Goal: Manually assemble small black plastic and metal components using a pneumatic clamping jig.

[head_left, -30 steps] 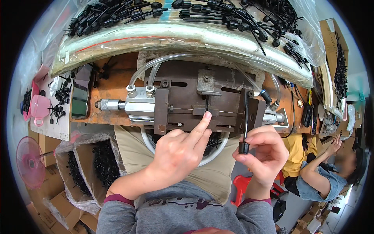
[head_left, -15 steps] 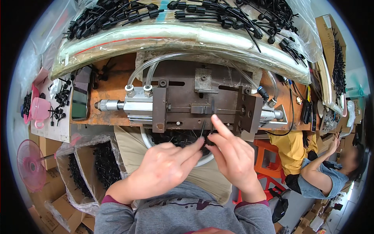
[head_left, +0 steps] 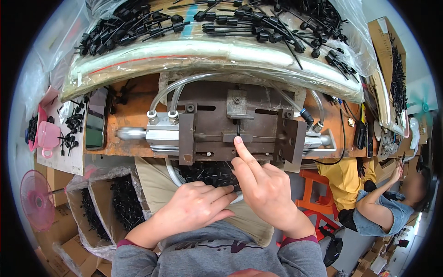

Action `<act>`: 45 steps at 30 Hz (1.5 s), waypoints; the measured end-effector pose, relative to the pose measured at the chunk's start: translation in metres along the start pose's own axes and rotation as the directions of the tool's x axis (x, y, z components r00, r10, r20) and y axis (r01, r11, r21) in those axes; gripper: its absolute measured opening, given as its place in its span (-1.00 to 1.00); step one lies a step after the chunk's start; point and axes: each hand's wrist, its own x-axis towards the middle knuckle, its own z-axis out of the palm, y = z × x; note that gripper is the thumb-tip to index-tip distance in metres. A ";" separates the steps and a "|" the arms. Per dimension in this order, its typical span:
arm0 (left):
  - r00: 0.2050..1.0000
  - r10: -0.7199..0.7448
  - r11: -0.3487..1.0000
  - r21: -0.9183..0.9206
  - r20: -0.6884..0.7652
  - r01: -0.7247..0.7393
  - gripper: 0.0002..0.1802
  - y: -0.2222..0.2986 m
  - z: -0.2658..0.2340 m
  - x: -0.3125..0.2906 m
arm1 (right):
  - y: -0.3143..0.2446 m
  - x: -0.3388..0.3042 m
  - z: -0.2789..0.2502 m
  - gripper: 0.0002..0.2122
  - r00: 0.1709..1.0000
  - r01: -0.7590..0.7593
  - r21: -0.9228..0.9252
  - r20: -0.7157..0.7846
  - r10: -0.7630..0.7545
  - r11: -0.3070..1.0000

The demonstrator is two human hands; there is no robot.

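Note:
My right hand (head_left: 265,189) is over the front edge of a brown metal fixture (head_left: 212,97). Its index finger points forward, the tip on a thin black rod-like part (head_left: 238,129) lying across the small centre block (head_left: 228,138). The other fingers curl under, and whatever they hold is hidden; a dark stem shows beside them. Lower left, my left hand (head_left: 198,205) hovers palm down with fingers stretched, above a pale-rimmed basin (head_left: 173,171) of black stemmed parts (head_left: 207,172) on my lap. I see nothing held in it.
Silver air cylinders (head_left: 164,134) with clear hoses flank the fixture. A plastic-wrapped shelf (head_left: 221,53) bears heaps of black parts behind it. A phone (head_left: 96,120) and pink cup (head_left: 48,134) stand left. Boxes (head_left: 99,198) of parts sit lower left; another person (head_left: 383,203) sits right.
My right hand has moved forward and left, its fingertip now on the centre block. The left hand has drawn back from it toward me. The left cylinder's end is now blurred by motion.

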 end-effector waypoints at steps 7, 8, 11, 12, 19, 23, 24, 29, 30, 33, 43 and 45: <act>0.986 0.056 0.998 -0.005 -0.155 -0.058 -0.69 -0.004 0.010 -0.006 | 0.015 0.024 -0.032 -0.73 0.987 0.001 0.161 -0.156 0.024 0.987; 0.985 0.059 0.998 0.001 -0.165 -0.060 -0.70 -0.005 0.011 -0.008 | 0.022 0.037 -0.041 -0.73 0.964 -0.004 0.159 -0.262 0.047 0.987; 0.980 0.066 0.997 -0.018 -0.190 -0.070 -0.72 -0.004 0.013 -0.012 | 0.040 0.082 -0.083 -0.77 0.912 -0.189 0.141 -0.342 0.227 0.972; 0.978 0.072 0.997 -0.023 -0.197 -0.078 -0.72 -0.002 0.013 -0.012 | 0.062 0.098 -0.088 -0.72 0.917 -0.117 0.060 -0.377 0.131 0.991; 0.981 0.087 0.995 -0.034 -0.173 -0.094 -0.74 0.002 0.017 -0.015 | 0.122 0.188 -0.084 -0.49 0.962 -0.262 -0.231 0.017 0.273 0.937; 0.985 0.067 0.997 -0.018 -0.157 -0.071 -0.75 0.002 0.014 -0.021 | 0.127 0.200 -0.079 -0.48 0.956 -0.247 -0.198 0.109 0.272 0.949; 0.987 0.062 0.998 -0.015 -0.145 -0.065 -0.75 0.002 0.014 -0.022 | 0.129 0.201 -0.079 -0.52 0.967 -0.202 -0.212 0.114 0.229 0.956; 0.974 0.079 0.996 -0.011 -0.211 -0.083 -0.75 0.000 0.018 -0.022 | 0.149 0.193 -0.084 -0.67 0.991 -0.136 -0.139 -0.006 0.136 0.981; 0.974 0.079 0.997 -0.008 -0.212 -0.082 -0.75 0.000 0.018 -0.022 | 0.147 0.192 -0.086 -0.67 0.985 -0.174 -0.142 -0.018 0.173 0.975; 0.979 0.080 0.997 -0.007 -0.187 -0.082 -0.68 0.000 0.018 -0.023 | 0.149 0.192 -0.096 -0.65 0.971 -0.231 -0.179 0.022 0.239 0.956; 0.990 0.045 0.999 0.018 -0.134 -0.043 -0.36 0.003 0.014 -0.023 | 0.167 0.178 -0.099 -0.73 0.938 -0.203 0.394 -0.185 0.293 0.897; 0.991 0.041 0.999 0.020 -0.129 -0.039 -0.36 0.004 0.014 -0.023 | 0.180 0.177 -0.101 -0.73 0.938 -0.134 0.524 -0.206 0.278 0.841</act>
